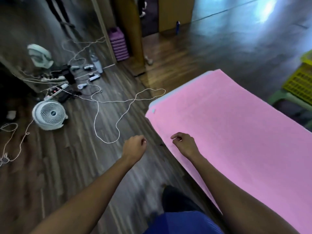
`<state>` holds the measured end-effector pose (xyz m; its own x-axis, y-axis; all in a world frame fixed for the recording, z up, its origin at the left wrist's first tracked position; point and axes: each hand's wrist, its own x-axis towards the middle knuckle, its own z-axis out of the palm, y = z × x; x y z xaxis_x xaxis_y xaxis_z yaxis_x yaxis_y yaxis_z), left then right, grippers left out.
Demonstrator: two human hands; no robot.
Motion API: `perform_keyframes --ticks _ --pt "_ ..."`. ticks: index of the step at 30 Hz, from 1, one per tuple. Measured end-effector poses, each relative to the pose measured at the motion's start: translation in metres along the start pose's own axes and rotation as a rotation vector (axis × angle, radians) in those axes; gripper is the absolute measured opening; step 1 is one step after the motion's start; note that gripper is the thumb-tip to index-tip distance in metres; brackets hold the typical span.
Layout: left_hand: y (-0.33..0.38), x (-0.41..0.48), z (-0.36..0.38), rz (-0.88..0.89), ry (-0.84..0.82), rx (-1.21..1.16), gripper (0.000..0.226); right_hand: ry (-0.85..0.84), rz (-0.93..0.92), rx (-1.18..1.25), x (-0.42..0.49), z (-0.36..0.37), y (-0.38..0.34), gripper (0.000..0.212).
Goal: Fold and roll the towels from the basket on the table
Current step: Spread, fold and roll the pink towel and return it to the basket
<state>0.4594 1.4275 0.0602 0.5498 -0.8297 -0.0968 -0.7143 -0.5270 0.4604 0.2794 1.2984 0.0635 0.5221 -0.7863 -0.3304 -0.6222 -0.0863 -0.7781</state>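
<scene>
A large pink towel [228, 125] lies spread flat over the table, covering nearly all of it; a pale strip of table edge [162, 98] shows along its far left side. My right hand [183, 143] hovers over the towel's near left part, fingers loosely curled, holding nothing. My left hand [135, 146] is in the air over the floor, just left of the table edge, fingers curled in with nothing in them. A yellow basket [300, 81] stands at the far right on a pale green stool; its contents are out of sight.
On the wooden floor to the left are a white fan [49, 114], power strips and chargers [57, 90], and long loose white cables [108, 115]. A stack of purple blocks [119, 44] stands by a wooden pillar. A blue bottle [177, 27] stands farther back.
</scene>
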Motion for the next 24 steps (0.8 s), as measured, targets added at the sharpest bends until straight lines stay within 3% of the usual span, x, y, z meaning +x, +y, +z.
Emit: perform_keyframes --ticks 6,12,24 --pt "-0.042 0.111 -0.035 -0.054 -0.003 -0.021 0.015 -0.021 -0.05 -0.031 0.117 0.033 -0.062 0.022" --pt "-0.067 0.235 -0.068 -0.085 -0.097 -0.028 0.018 -0.01 0.043 0.039 0.223 0.04 -0.103 0.021" --pt "-0.099 0.502 -0.108 0.101 -0.258 -0.092 0.014 0.166 0.266 0.12 0.41 0.028 -0.164 0.021"
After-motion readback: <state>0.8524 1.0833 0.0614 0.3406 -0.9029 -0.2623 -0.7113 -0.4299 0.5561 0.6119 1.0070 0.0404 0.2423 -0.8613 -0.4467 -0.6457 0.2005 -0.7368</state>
